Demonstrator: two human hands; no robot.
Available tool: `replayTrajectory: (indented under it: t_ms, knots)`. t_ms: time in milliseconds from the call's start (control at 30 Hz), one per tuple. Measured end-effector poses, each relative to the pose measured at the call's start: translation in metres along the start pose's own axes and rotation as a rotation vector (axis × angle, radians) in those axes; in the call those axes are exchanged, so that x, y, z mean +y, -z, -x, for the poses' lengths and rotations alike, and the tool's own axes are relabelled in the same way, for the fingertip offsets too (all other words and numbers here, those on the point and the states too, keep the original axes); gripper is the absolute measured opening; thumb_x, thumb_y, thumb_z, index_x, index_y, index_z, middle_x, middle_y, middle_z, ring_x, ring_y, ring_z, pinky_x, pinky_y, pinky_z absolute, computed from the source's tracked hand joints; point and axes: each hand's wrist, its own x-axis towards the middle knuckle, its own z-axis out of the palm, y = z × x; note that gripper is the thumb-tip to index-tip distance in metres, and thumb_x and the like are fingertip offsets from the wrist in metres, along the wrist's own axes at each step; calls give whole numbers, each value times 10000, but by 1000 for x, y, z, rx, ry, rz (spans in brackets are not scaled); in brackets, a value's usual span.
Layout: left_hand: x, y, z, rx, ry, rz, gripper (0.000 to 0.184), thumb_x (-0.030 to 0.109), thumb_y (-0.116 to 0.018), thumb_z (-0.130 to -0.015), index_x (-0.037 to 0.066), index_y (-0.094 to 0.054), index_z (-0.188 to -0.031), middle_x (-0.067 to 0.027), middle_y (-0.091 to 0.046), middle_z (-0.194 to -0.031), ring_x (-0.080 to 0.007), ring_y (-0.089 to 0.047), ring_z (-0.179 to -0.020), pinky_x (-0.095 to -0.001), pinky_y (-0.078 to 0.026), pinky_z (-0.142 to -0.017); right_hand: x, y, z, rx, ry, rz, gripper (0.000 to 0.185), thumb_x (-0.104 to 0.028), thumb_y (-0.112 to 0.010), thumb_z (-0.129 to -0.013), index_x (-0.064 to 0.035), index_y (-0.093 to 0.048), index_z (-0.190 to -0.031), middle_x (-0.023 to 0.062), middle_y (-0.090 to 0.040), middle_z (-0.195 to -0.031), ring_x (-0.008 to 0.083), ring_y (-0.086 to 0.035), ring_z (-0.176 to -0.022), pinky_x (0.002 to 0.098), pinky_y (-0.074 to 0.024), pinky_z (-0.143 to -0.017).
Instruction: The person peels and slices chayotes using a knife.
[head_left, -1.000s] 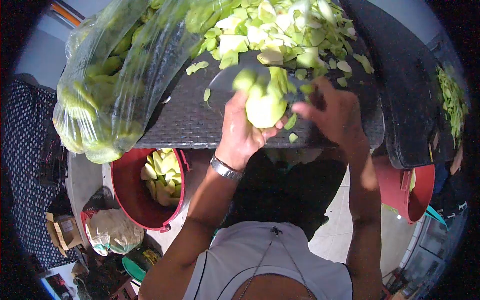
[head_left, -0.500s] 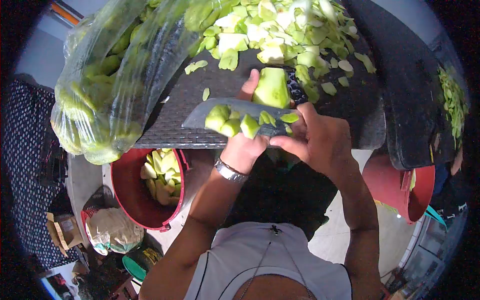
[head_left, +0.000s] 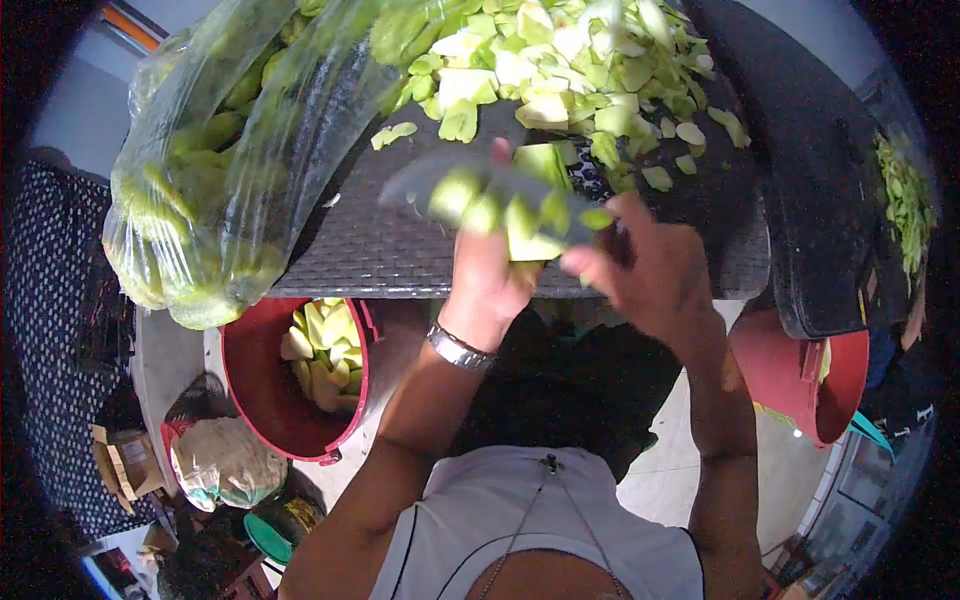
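My left hand [head_left: 490,270] is closed round a peeled pale green vegetable [head_left: 541,160], partly hidden behind the knife. Across it lies a wide knife blade [head_left: 405,187], blurred by motion, with several green slices stuck to it. My right hand [head_left: 650,270] is closed on the knife's handle at the right. Both hands are over the near edge of the dark woven table [head_left: 390,255]. Beyond them spreads a heap of pale green peelings [head_left: 580,65].
A clear plastic bag of green vegetables [head_left: 200,220] hangs over the table's left edge. Below stands a red bucket [head_left: 240,375] holding pale pieces. Another red bucket [head_left: 770,360] is at the right, beside a black chair [head_left: 820,230]. A stuffed sack [head_left: 225,460] sits lower left.
The knife went from above the vegetable down toward me, then back up across it with the slices still stuck on. My left hand keeps hold of the vegetable.
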Motion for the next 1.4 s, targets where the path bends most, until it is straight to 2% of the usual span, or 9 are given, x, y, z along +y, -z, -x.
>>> replayTrajectory:
  t_ms: [200, 267, 333, 400, 533, 600, 833, 1133, 1400]
  knots:
    - [-15, -8, 4, 275, -248, 15, 487, 511, -563, -989, 69, -617, -1188, -91, -722, -1010, -262, -712, -834, -411, -612, -735, 12, 1, -8, 32, 93, 89, 587, -604, -751, -814, -59, -572, -940, 132, -682, -716, 380, -704, -671, 476, -551, -593]
    - [4, -5, 11, 68, -45, -241, 474, 498, -558, -1005, 77, -585, -1222, -97, -693, -1050, -220, -705, -871, -390, -604, -584, 32, 9, -24, 64, -83, 100, 530, -564, -713, -863, -63, -596, -988, 148, -678, -721, 373, -709, -707, 480, -551, -619]
    - [7, -10, 15, 159, 5, -215, 469, 498, -540, -1013, 79, -587, -1221, -96, -693, -1038, -215, -703, -894, -405, -607, -623, 58, 16, -32, 96, -253, 108, 478, -525, -675, -912, -67, -620, -1036, 165, -674, -726, 366, -714, -743, 485, -551, -645]
    - [9, -11, 11, 143, -22, -177, 468, 498, -540, -1012, 84, -585, -1225, -94, -693, -1048, -214, -701, -906, -423, -608, -658, 78, 8, -24, 160, 247, 325, 394, -428, -659, -953, -59, -618, -1083, 180, -671, -726, 363, -713, -764, 481, -555, -655]
    - [3, 3, 4, -12, -51, 40, 479, 503, -545, -1007, 89, -577, -1244, -91, -693, -1083, -225, -698, -942, -449, -606, -727, 1, 12, -2, -69, -122, -112, 412, -432, -712, -913, -51, -591, -1013, 133, -675, -697, 359, -706, -662, 463, -549, -580]
    - [-7, 5, 8, -43, -102, 182, 512, 509, -519, -1008, 97, -554, -1309, -108, -680, -1169, -275, -703, -988, -458, -612, -777, -3, 3, 1, 13, 96, -100, 442, -459, -726, -895, -52, -580, -988, 128, -669, -682, 370, -697, -636, 469, -534, -555]
    - [5, -1, 9, -82, 188, 139, 494, 511, -569, -979, 56, -617, -1166, -129, -692, -945, -297, -714, -739, -435, -613, -546, 49, 15, -31, 85, -155, 59, 528, -529, -740, -858, -48, -600, -1024, 142, -667, -677, 388, -698, -647, 475, -540, -567]
    - [2, -9, 3, 9, 142, 107, 482, 506, -555, -1003, 79, -594, -1221, -113, -704, -1041, -256, -724, -822, -378, -617, -678, 0, 13, 0, -4, 197, -22, 499, -461, -775, -837, -20, -596, -986, 124, -615, -645, 285, -669, -588, 393, -486, -547]
    - [6, -3, 8, -41, 107, 53, 495, 494, -549, -1003, 62, -582, -1241, -128, -691, -1025, -312, -719, -801, -419, -618, -543, 30, 28, -26, -65, -265, -42, 566, -572, -698, -882, -25, -648, -1018, 201, -685, -755, 436, -696, -731, 489, -539, -652]
